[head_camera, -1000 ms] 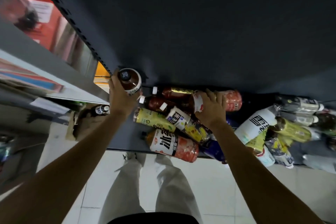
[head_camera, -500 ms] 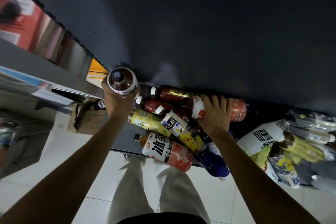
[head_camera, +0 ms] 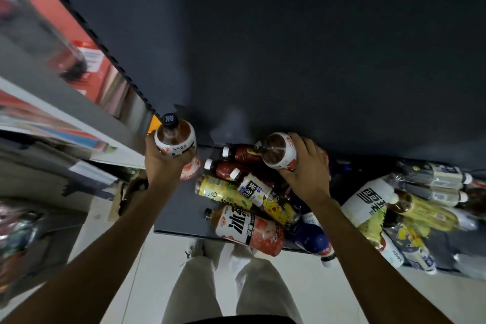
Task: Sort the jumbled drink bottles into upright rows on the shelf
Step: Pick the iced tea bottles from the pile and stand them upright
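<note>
Two iced-tea bottles are in hand: the left hand (head_camera: 164,166) grips one bottle (head_camera: 175,139) upright at the shelf's (head_camera: 178,208) left end, and the right hand (head_camera: 305,168) grips another (head_camera: 278,151) over the pile. Left of the right arm lie about seven loose bottles, one large near bottle (head_camera: 249,227) reading "冰茶". To the right, a white-labelled bottle (head_camera: 368,202) tops a second heap too tangled to count.
</note>
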